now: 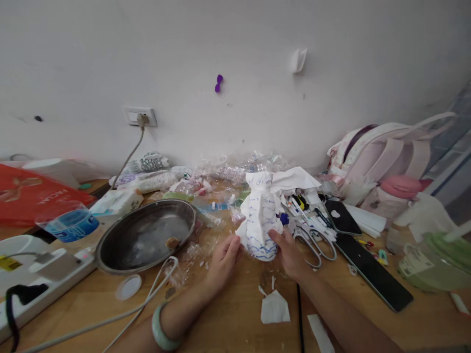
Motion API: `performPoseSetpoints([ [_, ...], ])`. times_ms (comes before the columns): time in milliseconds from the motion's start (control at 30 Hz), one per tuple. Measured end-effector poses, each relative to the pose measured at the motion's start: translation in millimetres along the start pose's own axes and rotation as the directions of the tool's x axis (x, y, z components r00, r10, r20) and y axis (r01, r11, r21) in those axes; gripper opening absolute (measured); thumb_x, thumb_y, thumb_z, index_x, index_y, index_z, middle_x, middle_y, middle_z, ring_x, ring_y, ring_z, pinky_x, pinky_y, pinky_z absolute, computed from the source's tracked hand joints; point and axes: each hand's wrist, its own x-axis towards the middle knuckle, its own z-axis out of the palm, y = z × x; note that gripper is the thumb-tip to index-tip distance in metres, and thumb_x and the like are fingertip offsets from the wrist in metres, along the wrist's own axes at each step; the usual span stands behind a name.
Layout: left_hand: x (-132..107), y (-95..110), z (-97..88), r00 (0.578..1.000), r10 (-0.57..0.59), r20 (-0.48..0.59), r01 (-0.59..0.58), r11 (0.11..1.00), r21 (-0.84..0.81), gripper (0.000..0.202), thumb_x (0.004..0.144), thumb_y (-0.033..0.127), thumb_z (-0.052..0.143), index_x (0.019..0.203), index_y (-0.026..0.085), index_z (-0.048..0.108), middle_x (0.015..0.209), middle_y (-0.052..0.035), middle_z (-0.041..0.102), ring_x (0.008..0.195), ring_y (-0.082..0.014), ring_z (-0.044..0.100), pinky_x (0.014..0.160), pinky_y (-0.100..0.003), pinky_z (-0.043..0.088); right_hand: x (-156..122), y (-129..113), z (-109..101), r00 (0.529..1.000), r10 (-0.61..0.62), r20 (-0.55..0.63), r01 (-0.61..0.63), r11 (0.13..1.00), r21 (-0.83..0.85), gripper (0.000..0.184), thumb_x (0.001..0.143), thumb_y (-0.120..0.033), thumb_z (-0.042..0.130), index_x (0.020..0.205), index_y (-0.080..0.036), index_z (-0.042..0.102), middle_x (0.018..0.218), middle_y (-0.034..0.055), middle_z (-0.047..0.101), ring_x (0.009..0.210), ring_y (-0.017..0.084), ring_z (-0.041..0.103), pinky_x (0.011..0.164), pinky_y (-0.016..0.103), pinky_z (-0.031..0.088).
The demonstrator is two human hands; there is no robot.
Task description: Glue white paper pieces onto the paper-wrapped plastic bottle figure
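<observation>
A white paper-wrapped object (259, 215) with blue wavy lines stands upright on the wooden table (228, 314). My left hand (222, 260) rests against its lower left side, fingers curled. On the other side, my right hand (290, 252) holds the lower right edge, thumb on the paper. A pale green bangle (159, 327) circles my left wrist.
A metal dish (145, 235) lies to the left, by a power strip (44, 277) and white cables. Scissors (314, 240), pens, a phone (340, 215) and a dark tablet (371, 269) lie to the right. A pink backpack (382, 152) leans on the wall. Paper scraps (274, 308) lie nearby.
</observation>
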Motion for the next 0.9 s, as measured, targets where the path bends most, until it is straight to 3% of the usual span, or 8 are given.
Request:
performPoseSetpoints([
  [233, -1.4, -1.4, -1.2, 0.998, 0.027, 0.056, -0.033, 0.992, 0.124, 0.043, 0.081, 0.054, 0.038, 0.055, 0.020, 0.041, 0.048, 0.0059, 0.033, 0.048, -0.0098, 0.031, 0.047, -0.023, 0.026, 1.6, -6.6, 3.9, 0.999, -0.013, -0.046, 0.018, 0.994, 0.108, 0.048, 0.054, -0.047, 0.078, 0.091, -0.021, 0.064, 0.092, 0.0017, 0.071, 0.089, 0.024, 0.064, 0.082, 0.037, 0.048],
  [433, -1.6, 2.7, 0.2, 0.995, 0.068, 0.071, -0.079, 0.984, 0.162, 0.036, 0.079, 0.048, 0.046, 0.059, 0.019, 0.044, 0.054, 0.0050, 0.038, 0.053, -0.0102, 0.034, 0.051, -0.022, 0.030, -0.3, -6.0, 4.5, 0.998, 0.014, -0.057, -0.011, 0.998, 0.066, 0.049, 0.051, -0.047, 0.079, 0.089, -0.020, 0.064, 0.092, 0.0022, 0.071, 0.089, 0.023, 0.063, 0.080, 0.034, 0.048],
  [900, -2.8, 3.5, 0.8, 0.990, 0.108, 0.091, -0.124, 0.974, 0.188, 0.028, 0.080, 0.040, 0.044, 0.063, 0.018, 0.046, 0.057, 0.0046, 0.038, 0.054, -0.0103, 0.035, 0.053, -0.022, 0.031, -0.4, -4.8, 2.6, 0.999, 0.003, -0.032, -0.004, 1.000, -0.006, 0.050, 0.055, -0.048, 0.077, 0.093, -0.019, 0.063, 0.100, 0.0049, 0.070, 0.095, 0.024, 0.062, 0.084, 0.036, 0.047],
])
